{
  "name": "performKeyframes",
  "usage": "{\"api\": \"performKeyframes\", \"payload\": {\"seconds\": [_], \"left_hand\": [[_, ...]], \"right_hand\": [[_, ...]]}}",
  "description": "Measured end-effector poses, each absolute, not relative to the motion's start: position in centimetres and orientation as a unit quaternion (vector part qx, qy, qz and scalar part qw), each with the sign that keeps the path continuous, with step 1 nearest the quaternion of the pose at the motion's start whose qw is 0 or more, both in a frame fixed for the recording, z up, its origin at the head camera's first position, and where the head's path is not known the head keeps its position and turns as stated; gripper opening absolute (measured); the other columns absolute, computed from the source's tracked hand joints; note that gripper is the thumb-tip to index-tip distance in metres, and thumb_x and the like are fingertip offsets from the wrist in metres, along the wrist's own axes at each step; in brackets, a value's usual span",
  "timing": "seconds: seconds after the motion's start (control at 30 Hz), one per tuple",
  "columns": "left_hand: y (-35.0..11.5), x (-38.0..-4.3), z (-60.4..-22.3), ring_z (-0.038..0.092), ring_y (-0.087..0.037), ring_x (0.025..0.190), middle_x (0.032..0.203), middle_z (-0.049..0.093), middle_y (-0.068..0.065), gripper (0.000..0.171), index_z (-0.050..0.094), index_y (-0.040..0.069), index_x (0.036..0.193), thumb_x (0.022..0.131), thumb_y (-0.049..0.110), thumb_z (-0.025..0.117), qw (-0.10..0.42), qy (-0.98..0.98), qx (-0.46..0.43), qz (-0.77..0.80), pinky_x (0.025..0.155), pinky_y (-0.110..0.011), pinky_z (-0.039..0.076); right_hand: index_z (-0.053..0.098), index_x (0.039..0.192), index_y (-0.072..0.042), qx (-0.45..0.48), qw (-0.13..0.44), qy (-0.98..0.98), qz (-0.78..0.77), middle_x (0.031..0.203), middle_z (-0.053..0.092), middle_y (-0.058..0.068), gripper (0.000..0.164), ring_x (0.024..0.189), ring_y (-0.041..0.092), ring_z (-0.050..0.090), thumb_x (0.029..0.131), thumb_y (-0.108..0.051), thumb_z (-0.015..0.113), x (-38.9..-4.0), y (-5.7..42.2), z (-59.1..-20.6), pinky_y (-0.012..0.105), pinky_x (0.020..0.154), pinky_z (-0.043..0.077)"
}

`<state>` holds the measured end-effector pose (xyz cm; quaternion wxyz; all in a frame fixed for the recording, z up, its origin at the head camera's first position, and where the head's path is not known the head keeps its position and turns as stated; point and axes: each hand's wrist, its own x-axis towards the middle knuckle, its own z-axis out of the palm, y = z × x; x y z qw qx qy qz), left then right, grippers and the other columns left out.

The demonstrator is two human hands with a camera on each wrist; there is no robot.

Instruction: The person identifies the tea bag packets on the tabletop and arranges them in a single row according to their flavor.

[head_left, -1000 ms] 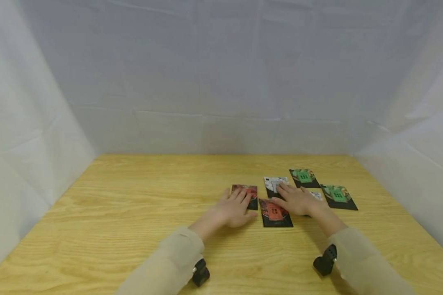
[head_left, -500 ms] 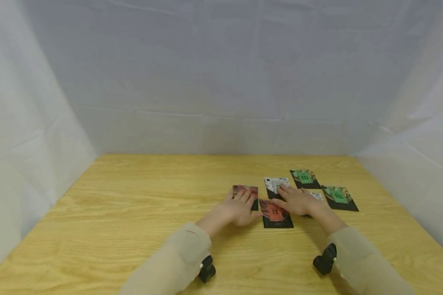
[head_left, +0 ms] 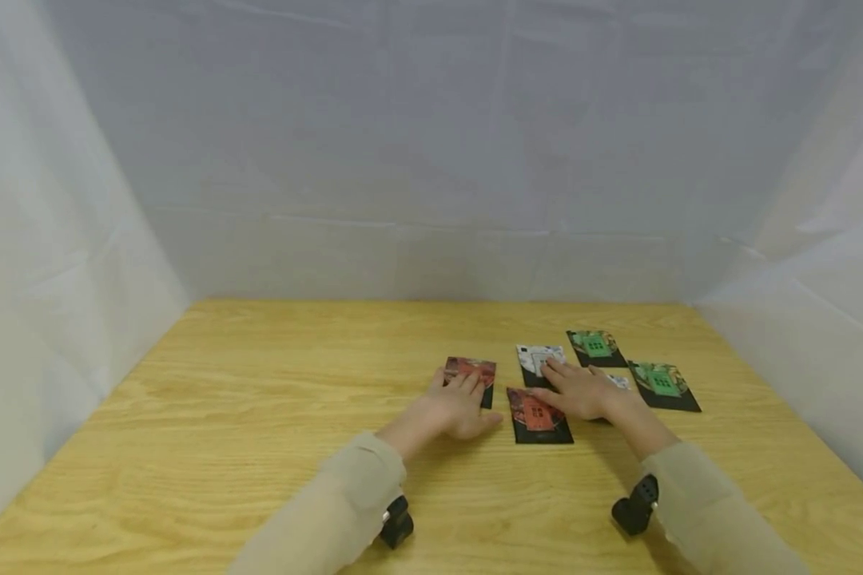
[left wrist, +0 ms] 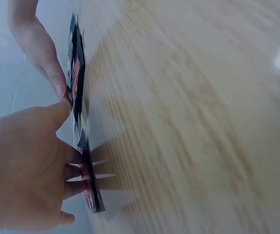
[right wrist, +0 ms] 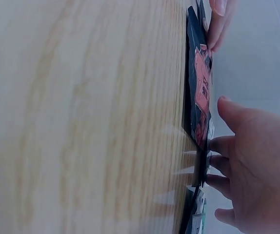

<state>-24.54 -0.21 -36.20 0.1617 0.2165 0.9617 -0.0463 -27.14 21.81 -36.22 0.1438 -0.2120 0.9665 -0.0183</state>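
My left hand point(head_left: 455, 409) lies with spread, straight fingers on a red-and-black flat packet point(head_left: 485, 368), covering part of it. In the left wrist view its fingertips touch the face of that packet point(left wrist: 90, 189). My right hand point(head_left: 582, 391) reaches its straight fingers over a white-and-black packet point(head_left: 528, 364). Its thumb overlaps the upper edge of a second red packet point(head_left: 539, 421), nearer to me. Beneath the right palm, a second white packet point(head_left: 620, 382) is mostly hidden. The right wrist view shows the nearer red packet point(right wrist: 202, 83) lying flat beside the thumb.
Two green-and-black packets lie to the right, one farther back point(head_left: 595, 346) and one nearer the right side point(head_left: 665, 384). The wooden table point(head_left: 259, 415) is bounded by white sheeting point(head_left: 417, 160) at the back and both sides.
The red packet under my left hand moved slightly right, then back left with the hand, widening the gap to the nearer red packet. My right hand has stayed almost still.
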Motion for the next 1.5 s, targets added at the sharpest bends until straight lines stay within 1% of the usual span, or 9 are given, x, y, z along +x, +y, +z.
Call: {"api": "performKeyframes", "payload": {"seconds": [0.13,0.27,0.5,0.83,1.07,1.2,1.5], "left_hand": [[-0.9,-24.5,-36.2,0.01,-0.017,0.141,0.155,0.01,0.0,0.073,0.02,0.015,0.149,0.094,0.061,0.025,0.16,0.962,0.215,-0.043,0.112,-0.049,0.002],[-1.6,-24.6,-36.2,0.012,-0.019,0.141,0.155,0.012,-0.002,0.073,0.021,0.014,0.149,0.094,0.061,0.027,0.156,0.964,0.212,-0.044,0.112,-0.05,0.002],[-3.2,-24.8,-36.4,0.011,-0.02,0.141,0.155,0.012,-0.004,0.074,0.022,0.012,0.149,0.094,0.061,0.027,0.158,0.967,0.196,-0.036,0.111,-0.052,0.0],[-6.3,-25.2,-36.4,0.015,-0.024,0.14,0.154,0.016,-0.007,0.073,0.025,0.009,0.148,0.095,0.059,0.028,0.152,0.972,0.178,-0.02,0.111,-0.054,0.003],[-8.5,-24.9,-36.0,0.015,-0.028,0.14,0.153,0.016,-0.011,0.072,0.024,0.005,0.147,0.096,0.056,0.03,0.155,0.973,0.17,-0.005,0.11,-0.055,0.003],[-9.8,-24.8,-35.9,0.015,-0.029,0.139,0.153,0.015,-0.013,0.073,0.024,0.003,0.147,0.096,0.055,0.033,0.153,0.974,0.166,0.0,0.11,-0.055,0.004],[-13.5,-24.5,-36.2,0.016,-0.033,0.139,0.152,0.015,-0.017,0.074,0.026,-0.001,0.145,0.096,0.054,0.034,0.148,0.977,0.154,0.019,0.108,-0.059,0.001]], "right_hand": [[0.026,0.146,0.0,-0.213,0.145,0.966,-0.019,0.15,0.018,0.023,0.065,0.135,0.042,0.021,0.1,-0.046,0.03,-27.2,21.8,-36.2,0.064,0.104,0.015],[0.026,0.146,0.0,-0.214,0.144,0.966,-0.021,0.15,0.018,0.023,0.065,0.134,0.042,0.021,0.1,-0.046,0.03,-27.3,21.9,-36.2,0.064,0.103,0.015],[0.026,0.145,0.0,-0.219,0.148,0.964,-0.033,0.15,0.018,0.023,0.066,0.135,0.042,0.019,0.099,-0.047,0.031,-27.5,22.3,-36.4,0.066,0.103,0.013],[0.026,0.145,0.001,-0.22,0.147,0.964,-0.033,0.15,0.017,0.024,0.069,0.135,0.043,0.019,0.099,-0.049,0.031,-27.5,22.6,-36.2,0.066,0.103,0.013],[0.025,0.146,0.0,-0.218,0.152,0.964,-0.03,0.15,0.017,0.024,0.068,0.135,0.043,0.019,0.099,-0.049,0.031,-27.6,22.8,-36.1,0.066,0.103,0.013],[0.026,0.145,0.001,-0.22,0.151,0.963,-0.03,0.15,0.018,0.024,0.068,0.134,0.043,0.02,0.099,-0.049,0.031,-27.6,22.9,-36.1,0.066,0.102,0.014],[0.027,0.145,0.001,-0.23,0.142,0.962,-0.029,0.149,0.019,0.025,0.068,0.134,0.043,0.021,0.099,-0.048,0.032,-27.5,23.1,-36.2,0.066,0.102,0.015]]}}
